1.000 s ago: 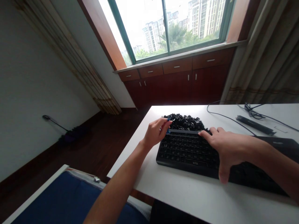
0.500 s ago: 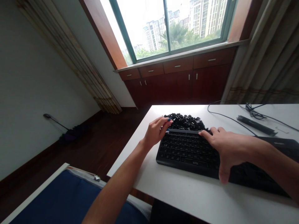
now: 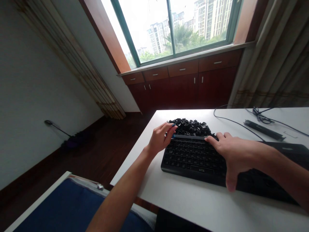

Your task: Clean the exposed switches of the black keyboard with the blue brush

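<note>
A black keyboard without its keycaps lies on the white table, showing rows of bare square key positions. My left hand is at its far left corner, fingers pinched on a small blue tool. The tool's lower end points down at the corner; its kind is too small to make out. My right hand lies spread across the keyboard, fingertips at the far edge and thumb stretched towards the near edge. Just behind the keyboard is a heap of loose black keycaps.
On the white table, a long black strip, a thin bent wire and a coiled black cable lie at the far right. A blue fabric seat is at lower left. An umbrella lies by the wall.
The tip below my left fingers looked whitish before and now looks blue. My left hand has barely shifted; my right hand stays in place on the keyboard.
</note>
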Tool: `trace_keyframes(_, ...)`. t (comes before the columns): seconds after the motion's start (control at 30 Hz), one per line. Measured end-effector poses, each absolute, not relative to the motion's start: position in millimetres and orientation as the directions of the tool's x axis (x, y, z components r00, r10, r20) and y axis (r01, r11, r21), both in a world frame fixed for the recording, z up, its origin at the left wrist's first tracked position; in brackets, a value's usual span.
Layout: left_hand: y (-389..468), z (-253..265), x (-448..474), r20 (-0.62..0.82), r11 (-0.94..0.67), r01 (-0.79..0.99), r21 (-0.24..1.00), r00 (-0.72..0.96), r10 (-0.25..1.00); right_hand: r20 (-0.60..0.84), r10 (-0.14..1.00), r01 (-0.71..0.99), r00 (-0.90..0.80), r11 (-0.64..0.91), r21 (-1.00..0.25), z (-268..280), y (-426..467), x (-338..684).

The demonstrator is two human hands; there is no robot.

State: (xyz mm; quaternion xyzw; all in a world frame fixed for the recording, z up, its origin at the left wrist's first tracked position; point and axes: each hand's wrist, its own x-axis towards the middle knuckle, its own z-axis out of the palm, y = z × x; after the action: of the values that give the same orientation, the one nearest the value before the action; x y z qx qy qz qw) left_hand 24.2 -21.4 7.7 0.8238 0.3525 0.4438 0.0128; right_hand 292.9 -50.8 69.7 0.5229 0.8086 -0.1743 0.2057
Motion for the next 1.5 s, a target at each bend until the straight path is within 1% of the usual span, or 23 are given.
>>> trace_keyframes(0.2, -21.2, 7.2, 22.0, 0.733, -0.807, 0.511, 0.296, 0.420, 0.535, -0.522, 0.769, 0.916, -0.368, 0.397, -0.062, 70.0, -49.3, 293.3)
trace_keyframes(0.33, -23.8, 11.6, 22.5, 0.772, -0.819, 0.498, 0.285, 0.387, 0.504, -0.510, 0.773, 0.916, -0.379, 0.393, -0.085, 66.9, -47.6, 294.6)
trace_keyframes(0.47, -25.6, 15.9, 22.8, 0.819, -0.838, 0.496, 0.228, 0.367, 0.441, -0.492, 0.780, 0.915, -0.386, 0.391, -0.097, 63.2, -47.3, 294.9)
trace_keyframes(0.53, -25.5, 16.8, 21.9, 0.820, -0.836, 0.509, 0.207, 0.375, 0.432, -0.483, 0.785, 0.916, -0.389, 0.388, -0.106, 61.9, -47.8, 295.3)
trace_keyframes(0.7, -23.6, 15.3, 19.7, 0.814, -0.790, 0.586, 0.182, 0.362, 0.455, -0.474, 0.791, 0.918, -0.387, 0.378, -0.117, 60.7, -48.0, 296.5)
trace_keyframes(0.87, -22.5, 13.9, 22.4, 0.780, -0.779, 0.579, 0.240, 0.363, 0.510, -0.486, 0.789, 0.922, -0.376, 0.371, -0.111, 61.5, -47.5, 295.8)
trace_keyframes(1.03, -25.6, 15.0, 24.3, 0.753, -0.770, 0.581, 0.265, 0.373, 0.541, -0.493, 0.784, 0.919, -0.377, 0.383, -0.095, 63.4, -49.0, 296.5)
trace_keyframes(1.2, -28.1, 13.9, 21.2, 0.774, -0.758, 0.579, 0.301, 0.316, 0.549, -0.491, 0.785, 0.918, -0.379, 0.384, -0.096, 62.6, -48.5, 296.6)
trace_keyframes(1.3, -26.9, 12.3, 20.6, 0.780, -0.750, 0.587, 0.305, 0.297, 0.550, -0.493, 0.784, 0.920, -0.376, 0.381, -0.096, 61.7, -47.8, 296.7)
trace_keyframes(1.5, -21.1, 10.4, 23.3, 0.748, -0.701, 0.646, 0.304, 0.294, 0.595, -0.496, 0.785, 0.920, -0.372, 0.383, -0.084, 62.3, -48.3, 297.7)
